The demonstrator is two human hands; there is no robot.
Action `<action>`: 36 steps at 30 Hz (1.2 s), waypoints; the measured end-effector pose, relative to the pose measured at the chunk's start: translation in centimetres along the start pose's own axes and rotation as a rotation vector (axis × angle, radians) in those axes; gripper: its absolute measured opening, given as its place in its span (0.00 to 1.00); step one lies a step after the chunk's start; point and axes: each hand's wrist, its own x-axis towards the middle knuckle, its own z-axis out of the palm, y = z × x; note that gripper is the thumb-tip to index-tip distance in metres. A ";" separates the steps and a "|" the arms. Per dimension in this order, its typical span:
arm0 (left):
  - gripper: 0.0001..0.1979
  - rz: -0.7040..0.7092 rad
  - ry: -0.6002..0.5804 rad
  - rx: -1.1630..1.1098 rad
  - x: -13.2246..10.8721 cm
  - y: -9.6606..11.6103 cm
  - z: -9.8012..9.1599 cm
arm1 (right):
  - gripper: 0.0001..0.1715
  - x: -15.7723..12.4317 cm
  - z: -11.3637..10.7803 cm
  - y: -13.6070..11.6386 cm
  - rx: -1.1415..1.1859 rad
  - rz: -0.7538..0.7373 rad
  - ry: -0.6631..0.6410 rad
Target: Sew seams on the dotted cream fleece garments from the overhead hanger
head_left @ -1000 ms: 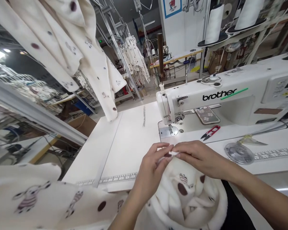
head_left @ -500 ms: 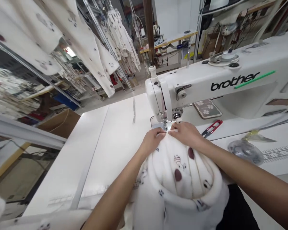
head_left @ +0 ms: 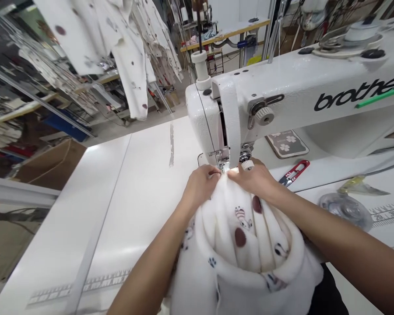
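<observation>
White plush fabric (head_left: pixel 230 245) with dark spots and small animal prints runs in folds from my lap up to the sewing machine (head_left: pixel 236 109). Its top edge lies at the presser foot (head_left: pixel 222 167), under the lit needle area. My left hand (head_left: pixel 202 183) pinches the fabric edge just left of the foot. On the other side, my right hand (head_left: pixel 252 177) holds the edge close to the foot, its fingers pressed down and partly behind the machine's knob. Both hands are closed on the fabric; the needle tip is hard to make out.
Red-handled thread snips (head_left: pixel 294 173) lie right of my right hand, near a patterned coaster (head_left: pixel 287 143). Clear plastic bobbins or discs (head_left: pixel 344 210) rest by a ruler strip (head_left: pixel 389 215). A cardboard box (head_left: pixel 49 168) stands left of the table (head_left: pixel 144 197); printed garments (head_left: pixel 131 65) hang behind.
The view has moved closer to the machine, which now looks larger. Both hands keep hold of the fabric at the presser foot, with little visible shift in the cloth.
</observation>
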 end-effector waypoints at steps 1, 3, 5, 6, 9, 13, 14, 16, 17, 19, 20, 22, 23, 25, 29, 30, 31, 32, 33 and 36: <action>0.09 -0.009 0.008 0.002 0.1 0.0 0.0 | 0.08 0.0 0.1 0.0 0.001 -0.001 0.005; 0.08 -0.030 0.032 0.003 0.3 0.1 0.1 | 0.07 0.1 0.2 0.1 0.004 -0.008 0.013; 0.08 -0.039 0.062 -0.002 0.4 0.1 0.2 | 0.07 0.1 0.3 0.2 0.007 -0.015 0.026; 0.08 -0.035 0.076 -0.003 0.5 0.0 0.3 | 0.07 0.1 0.3 0.2 0.008 -0.020 0.032; 0.07 -0.009 0.100 0.016 0.5 -0.1 0.4 | 0.08 0.2 0.6 0.3 0.011 -0.048 0.039; 0.06 -0.019 0.095 0.059 0.4 -0.2 0.2 | 0.09 0.2 0.8 0.2 0.000 -0.057 0.088; 0.06 -0.031 0.089 0.062 0.4 -0.2 0.2 | 0.10 0.2 0.8 0.1 0.000 -0.060 0.099; 0.06 -0.056 0.075 0.070 0.5 -0.2 0.2 | 0.10 0.2 0.7 -0.1 -0.003 -0.072 0.096; 0.05 -0.064 0.074 0.076 0.5 -0.2 0.2 | 0.10 0.1 0.6 -0.2 -0.010 -0.078 0.088; 0.05 -0.070 0.088 0.091 0.5 -0.1 0.2 | 0.10 0.1 0.4 -0.3 -0.029 -0.078 0.073; 0.05 -0.070 0.096 0.099 0.5 -0.1 0.3 | 0.10 0.1 0.4 -0.3 -0.038 -0.073 0.069; 0.05 -0.062 0.110 0.115 0.5 -0.1 0.4 | 0.11 0.1 0.4 -0.3 -0.044 -0.064 0.069; 0.05 -0.055 0.114 0.126 0.5 -0.1 0.5 | 0.11 0.1 0.4 -0.2 -0.044 -0.060 0.066; 0.06 -0.039 0.119 0.152 0.6 -0.1 0.6 | 0.10 0.1 0.5 -0.2 -0.049 -0.056 0.064; 0.06 -0.006 0.132 0.192 0.6 0.0 0.6 | 0.09 0.1 0.6 -0.1 -0.071 -0.041 0.067; 0.07 0.000 0.136 0.196 0.6 0.0 0.6 | 0.08 0.1 0.6 0.0 -0.076 -0.039 0.068; 0.07 0.005 0.137 0.197 0.6 0.0 0.6 | 0.08 0.2 0.6 0.0 -0.081 -0.037 0.068; 0.07 0.009 0.141 0.197 0.6 0.0 0.7 | 0.08 0.2 0.6 0.0 -0.085 -0.036 0.069; 0.07 0.010 0.146 0.196 0.6 0.0 0.7 | 0.08 0.2 0.6 0.0 -0.087 -0.037 0.068; 0.07 0.011 0.171 0.181 0.7 0.0 0.8 | 0.09 0.3 0.5 -0.2 -0.088 -0.036 0.063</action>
